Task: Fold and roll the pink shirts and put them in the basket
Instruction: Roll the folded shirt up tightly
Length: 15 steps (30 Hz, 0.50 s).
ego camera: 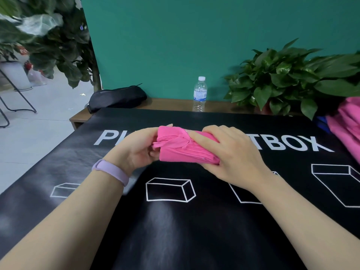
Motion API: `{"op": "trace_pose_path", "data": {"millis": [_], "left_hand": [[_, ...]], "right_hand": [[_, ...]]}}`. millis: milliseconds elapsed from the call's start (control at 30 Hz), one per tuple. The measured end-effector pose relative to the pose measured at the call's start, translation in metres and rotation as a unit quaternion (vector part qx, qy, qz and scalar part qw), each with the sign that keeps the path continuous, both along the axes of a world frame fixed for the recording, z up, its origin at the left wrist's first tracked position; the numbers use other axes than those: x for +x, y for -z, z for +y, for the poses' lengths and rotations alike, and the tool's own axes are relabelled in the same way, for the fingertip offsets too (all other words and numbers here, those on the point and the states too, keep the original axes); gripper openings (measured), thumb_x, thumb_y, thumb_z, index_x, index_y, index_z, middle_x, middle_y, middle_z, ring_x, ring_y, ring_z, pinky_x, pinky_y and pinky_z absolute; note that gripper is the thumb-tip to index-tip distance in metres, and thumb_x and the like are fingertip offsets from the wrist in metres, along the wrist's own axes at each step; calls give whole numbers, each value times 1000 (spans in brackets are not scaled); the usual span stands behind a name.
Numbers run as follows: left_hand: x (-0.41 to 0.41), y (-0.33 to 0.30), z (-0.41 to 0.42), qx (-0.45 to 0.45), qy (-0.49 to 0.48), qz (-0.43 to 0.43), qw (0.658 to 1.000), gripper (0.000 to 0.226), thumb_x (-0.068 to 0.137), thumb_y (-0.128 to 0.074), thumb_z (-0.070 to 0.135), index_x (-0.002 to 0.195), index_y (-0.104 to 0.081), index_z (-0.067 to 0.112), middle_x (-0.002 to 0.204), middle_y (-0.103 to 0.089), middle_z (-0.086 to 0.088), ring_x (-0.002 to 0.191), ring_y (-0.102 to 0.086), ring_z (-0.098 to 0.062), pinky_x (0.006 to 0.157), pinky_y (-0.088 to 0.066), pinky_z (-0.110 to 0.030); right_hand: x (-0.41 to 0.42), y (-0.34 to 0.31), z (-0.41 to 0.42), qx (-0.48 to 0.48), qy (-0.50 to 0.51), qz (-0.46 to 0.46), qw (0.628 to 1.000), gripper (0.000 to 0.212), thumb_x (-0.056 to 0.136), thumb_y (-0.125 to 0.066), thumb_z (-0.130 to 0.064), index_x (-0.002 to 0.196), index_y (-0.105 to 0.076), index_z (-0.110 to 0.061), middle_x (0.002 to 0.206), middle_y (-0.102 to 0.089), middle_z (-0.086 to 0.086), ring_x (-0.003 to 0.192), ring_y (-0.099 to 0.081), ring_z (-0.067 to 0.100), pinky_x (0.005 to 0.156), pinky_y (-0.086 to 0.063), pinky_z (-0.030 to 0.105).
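A flat teal wall (pixel 194 36) closes the far side. A narrow brown wooden ledge (pixel 175 104) runs along its foot, behind the glossy black printed table mat (pixel 175 230). Pale grey tiled floor (pixel 39 123) spreads at the left, evenly lit.

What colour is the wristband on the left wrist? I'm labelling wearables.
Light purple wristband, seen in the head view.

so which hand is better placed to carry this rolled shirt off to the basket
Probably the right hand: it wraps over most of the rolled pink shirt, while the left hand only pinches its end. No basket is in view, so direction is uncertain.
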<state>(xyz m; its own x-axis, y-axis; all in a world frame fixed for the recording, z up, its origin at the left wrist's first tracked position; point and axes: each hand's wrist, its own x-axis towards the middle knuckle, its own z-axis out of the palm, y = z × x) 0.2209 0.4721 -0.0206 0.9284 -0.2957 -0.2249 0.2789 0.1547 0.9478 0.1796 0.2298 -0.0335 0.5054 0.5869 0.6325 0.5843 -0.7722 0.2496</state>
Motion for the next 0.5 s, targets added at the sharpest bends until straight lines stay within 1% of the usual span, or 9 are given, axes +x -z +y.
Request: {"op": "trace_pose_path", "data": {"millis": [33, 67, 100, 133, 200, 267, 367, 433, 500], "left_hand": [[-1, -1, -1, -17, -1, 11, 1000, 35, 95, -60, 21, 59, -62, 19, 44, -38, 10, 37, -32, -3, 39, -19, -14], [-1, -3, -2, -37, 1, 23, 999, 34, 88, -60, 13, 54, -59, 19, 42, -37, 10, 35, -33, -3, 37, -20, -13], [-3, -5, -4, -63, 14, 36, 997, 29, 79, -60, 9, 52, -54, 19, 42, -36, 9, 35, -32, -2, 35, -20, -13], [-5, -7, -6, -92, 37, 50, 994, 27, 74, -57, 9, 51, -49, 19, 42, -34, 10, 34, -31, -2, 35, -19, -13], [-9, -10, -11, -163, 92, 79, 979, 33, 80, -50, 11, 49, -43, 20, 44, -31, 11, 34, -28, -2, 36, -16, -14], [-13, -10, -16, -224, 110, 105, 963, 40, 88, -44, 14, 49, -40, 20, 45, -30, 11, 35, -27, -3, 38, -16, -15], [-19, -8, -24, -262, 95, 120, 953, 36, 92, -39, 13, 57, -36, 21, 47, -30, 11, 37, -27, -3, 42, -16, -17], [-23, -6, -29, -284, 90, 124, 946, 33, 97, -37, 15, 65, -37, 23, 47, -30, 11, 38, -28, -4, 44, -16, -17], [-25, -7, -32, -302, 99, 125, 940, 32, 102, -37, 20, 70, -40, 24, 50, -31, 11, 40, -29, -4, 45, -17, -17]], "right_hand": [[0, 0, -1, 13, -2, -8, 1000, 66, 88, -68, -40, 148, -42, -28, 117, -59, 3, 88, -55, 24, 71, -45, 38], [0, 0, -2, 31, -3, -15, 999, 65, 88, -68, -39, 148, -44, -28, 117, -59, 3, 89, -56, 24, 71, -45, 38], [0, 0, -4, 51, -2, -22, 998, 65, 88, -69, -39, 147, -46, -26, 116, -59, 3, 90, -56, 23, 71, -46, 39], [1, 0, -6, 75, 1, -27, 997, 65, 86, -71, -38, 146, -48, -25, 116, -59, 3, 90, -56, 23, 71, -47, 40], [2, 1, -7, 132, 7, -27, 991, 66, 85, -74, -37, 145, -49, -24, 115, -59, 2, 91, -58, 21, 71, -49, 41], [2, 3, -4, 180, 12, -15, 984, 69, 86, -74, -40, 147, -47, -24, 114, -58, 0, 92, -59, 19, 72, -51, 39], [3, 6, 7, 226, 41, 27, 973, 72, 88, -71, -49, 151, -42, -30, 111, -56, -6, 91, -58, 14, 70, -53, 36], [4, 7, 14, 268, 65, 76, 958, 76, 88, -69, -53, 153, -34, -39, 106, -53, -11, 88, -58, 11, 68, -54, 37], [4, 8, 18, 302, 84, 107, 944, 80, 86, -70, -54, 154, -28, -44, 100, -50, -13, 85, -56, 8, 67, -54, 39]]}}
